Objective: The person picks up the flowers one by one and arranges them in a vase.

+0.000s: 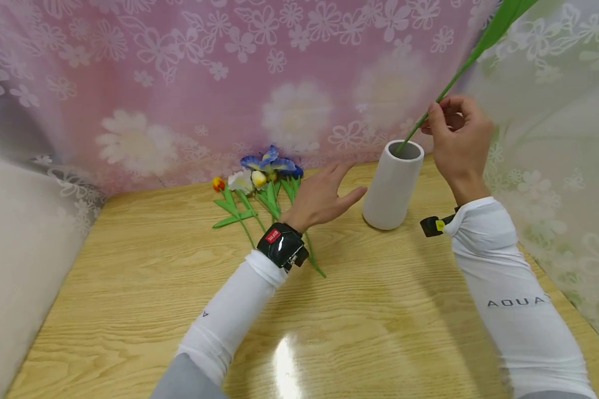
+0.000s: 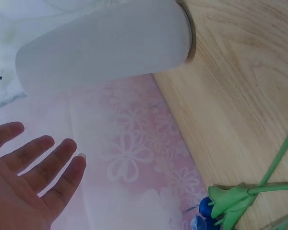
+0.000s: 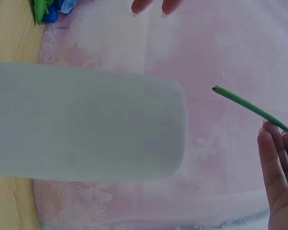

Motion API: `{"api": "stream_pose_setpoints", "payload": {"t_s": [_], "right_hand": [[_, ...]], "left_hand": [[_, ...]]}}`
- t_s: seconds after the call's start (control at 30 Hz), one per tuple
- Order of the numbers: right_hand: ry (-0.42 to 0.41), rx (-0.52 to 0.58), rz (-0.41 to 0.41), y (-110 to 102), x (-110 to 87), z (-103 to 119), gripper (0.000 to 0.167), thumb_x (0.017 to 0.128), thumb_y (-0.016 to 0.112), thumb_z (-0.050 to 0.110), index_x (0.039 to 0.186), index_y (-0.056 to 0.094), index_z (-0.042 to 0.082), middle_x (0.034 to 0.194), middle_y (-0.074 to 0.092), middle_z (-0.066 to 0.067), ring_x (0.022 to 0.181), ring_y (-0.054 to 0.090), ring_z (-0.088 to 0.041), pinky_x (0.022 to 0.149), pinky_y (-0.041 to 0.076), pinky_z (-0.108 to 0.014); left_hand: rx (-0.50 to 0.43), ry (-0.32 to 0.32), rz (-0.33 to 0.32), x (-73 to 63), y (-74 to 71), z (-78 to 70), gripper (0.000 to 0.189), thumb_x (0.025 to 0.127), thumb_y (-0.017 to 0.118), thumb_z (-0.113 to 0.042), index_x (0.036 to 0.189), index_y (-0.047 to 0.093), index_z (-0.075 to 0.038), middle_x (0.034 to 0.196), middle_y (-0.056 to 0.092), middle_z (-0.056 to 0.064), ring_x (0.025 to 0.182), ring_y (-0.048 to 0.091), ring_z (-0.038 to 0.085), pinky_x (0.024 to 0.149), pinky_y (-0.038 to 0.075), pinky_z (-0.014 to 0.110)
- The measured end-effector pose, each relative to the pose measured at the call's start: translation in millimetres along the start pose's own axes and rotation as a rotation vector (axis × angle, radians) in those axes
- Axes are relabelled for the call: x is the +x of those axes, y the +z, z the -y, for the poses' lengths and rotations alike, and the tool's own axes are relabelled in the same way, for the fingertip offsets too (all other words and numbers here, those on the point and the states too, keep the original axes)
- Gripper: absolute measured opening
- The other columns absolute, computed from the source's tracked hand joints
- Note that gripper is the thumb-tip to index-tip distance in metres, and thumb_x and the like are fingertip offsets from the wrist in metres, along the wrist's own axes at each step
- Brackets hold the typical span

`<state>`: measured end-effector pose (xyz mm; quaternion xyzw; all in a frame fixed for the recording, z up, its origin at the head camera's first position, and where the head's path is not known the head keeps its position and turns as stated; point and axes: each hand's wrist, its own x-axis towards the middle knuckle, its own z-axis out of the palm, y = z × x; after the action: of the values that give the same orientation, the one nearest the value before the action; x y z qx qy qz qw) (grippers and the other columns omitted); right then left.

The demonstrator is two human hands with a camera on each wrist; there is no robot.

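In the head view my right hand (image 1: 461,141) pinches a green stem (image 1: 451,83) between thumb and fingers; a broad leaf rises from it past the top edge, and its upper end is out of frame. A white tapered vase (image 1: 390,191) stands upright on the table below. The right wrist view shows the cut end of the stem (image 3: 245,102) slightly beyond the vase's rim, apart from it. My left hand (image 1: 321,199) is left of the vase with fingers spread, holding nothing. The left wrist view shows its fingers (image 2: 43,158) apart from the vase (image 2: 105,48).
Left of my left hand, artificial flowers lie on the wooden table (image 1: 145,277): a blue iris (image 1: 269,162), a white bloom (image 1: 240,182), a pale yellow bud (image 1: 258,178) and an orange-red tulip (image 1: 218,184). A pink floral curtain (image 1: 204,100) hangs behind.
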<state>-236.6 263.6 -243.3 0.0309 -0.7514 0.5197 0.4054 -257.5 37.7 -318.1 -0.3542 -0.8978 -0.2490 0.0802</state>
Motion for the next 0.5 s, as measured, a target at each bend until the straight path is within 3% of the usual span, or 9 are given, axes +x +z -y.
{"api": "stream_pose_setpoints", "payload": {"t_s": [0.27,0.5], "right_hand": [[0.004,-0.098,-0.006,-6.3,0.4,-11.1,0.015,0.093,0.062,0.014,0.099,0.065,0.0,0.085,0.063,0.001,0.067,0.064,-0.006,0.068,0.051,-0.015],[0.049,-0.238,0.074,-9.4,-10.8,-17.8,0.023,0.093,0.061,0.025,0.099,0.066,0.002,0.083,0.063,0.005,0.071,0.06,-0.005,0.068,0.045,-0.015]], "left_hand": [[-0.001,0.009,0.038,13.7,4.5,-11.5,0.068,0.095,0.043,-0.058,0.15,0.031,-0.019,0.15,0.036,0.004,0.125,0.047,0.023,0.089,0.047,0.04],[-0.022,0.001,0.038,17.3,13.8,-16.4,0.067,0.095,0.043,-0.057,0.149,0.034,-0.019,0.148,0.038,0.005,0.124,0.048,0.024,0.089,0.047,0.04]]}}
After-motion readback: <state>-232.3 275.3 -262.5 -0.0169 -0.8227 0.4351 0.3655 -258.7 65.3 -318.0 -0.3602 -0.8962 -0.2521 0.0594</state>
